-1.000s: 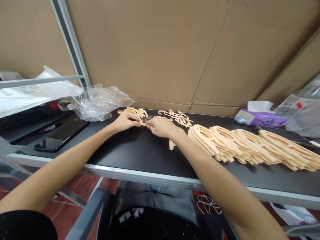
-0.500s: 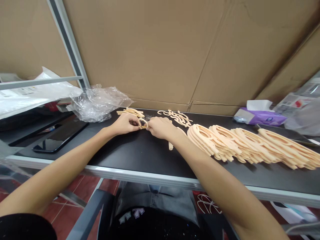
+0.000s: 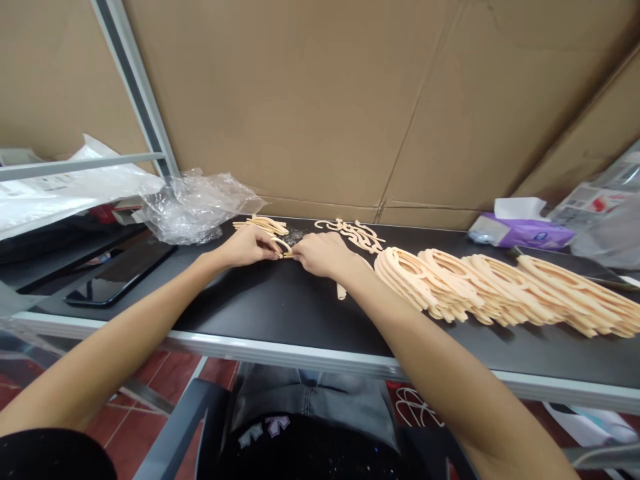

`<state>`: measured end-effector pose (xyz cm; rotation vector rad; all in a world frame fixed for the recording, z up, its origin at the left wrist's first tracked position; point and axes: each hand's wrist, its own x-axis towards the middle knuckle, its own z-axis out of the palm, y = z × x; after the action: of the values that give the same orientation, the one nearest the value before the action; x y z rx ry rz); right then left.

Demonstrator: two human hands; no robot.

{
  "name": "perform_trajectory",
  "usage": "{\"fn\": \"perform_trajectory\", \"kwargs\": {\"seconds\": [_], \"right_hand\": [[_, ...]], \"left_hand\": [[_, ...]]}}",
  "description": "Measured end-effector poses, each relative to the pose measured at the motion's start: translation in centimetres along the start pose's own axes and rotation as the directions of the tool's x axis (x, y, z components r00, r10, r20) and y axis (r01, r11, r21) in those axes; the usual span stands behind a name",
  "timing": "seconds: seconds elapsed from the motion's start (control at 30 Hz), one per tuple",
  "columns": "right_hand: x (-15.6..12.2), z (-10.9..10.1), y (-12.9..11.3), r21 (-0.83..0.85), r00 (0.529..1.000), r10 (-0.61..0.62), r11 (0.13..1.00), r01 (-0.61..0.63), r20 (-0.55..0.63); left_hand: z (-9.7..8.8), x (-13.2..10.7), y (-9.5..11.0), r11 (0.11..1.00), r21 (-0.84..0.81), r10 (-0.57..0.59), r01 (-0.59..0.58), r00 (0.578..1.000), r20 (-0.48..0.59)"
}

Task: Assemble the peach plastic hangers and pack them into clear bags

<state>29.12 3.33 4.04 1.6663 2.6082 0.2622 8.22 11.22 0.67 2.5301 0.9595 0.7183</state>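
Between my hands, just above the black table, is a small curved pale wooden piece point(image 3: 283, 247). My left hand point(image 3: 250, 246) pinches its left end with thumb and fingers. My right hand point(image 3: 320, 253) has its fingers closed at the piece's right end; its fingertips are partly hidden. Behind my left hand lies a small pile of thin wooden strips point(image 3: 265, 225). Scroll-shaped wooden pieces point(image 3: 356, 233) are spread beyond my right hand. Another wooden piece point(image 3: 341, 291) shows partly from under my right wrist.
Several overlapping stacks of oval cut-out wooden pieces point(image 3: 450, 283) fill the right of the black table point(image 3: 280, 313). A purple tissue pack point(image 3: 523, 233) sits behind them. Crumpled clear plastic point(image 3: 200, 203) and a dark phone point(image 3: 117, 273) lie at left. Cardboard point(image 3: 300, 100) walls the back.
The curved piece between my hands has tilted lower and flatter, so less of its loop shows. Both hands have shifted only slightly and keep their hold.
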Motion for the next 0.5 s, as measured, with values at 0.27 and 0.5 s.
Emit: {"fn": "perform_trajectory", "kwargs": {"seconds": [0.27,0.5], "right_hand": [[0.16,0.42,0.04,-0.031,0.999,-0.039,0.999,0.038,-0.036],[0.16,0.51,0.18,-0.056,0.996,-0.084,0.995,0.082,-0.040]], "left_hand": [[-0.04,-0.01,0.39,0.996,-0.085,0.035,-0.036,0.999,-0.010],[-0.12,-0.12,0.79,0.996,-0.081,0.052,-0.049,0.998,0.036]]}}
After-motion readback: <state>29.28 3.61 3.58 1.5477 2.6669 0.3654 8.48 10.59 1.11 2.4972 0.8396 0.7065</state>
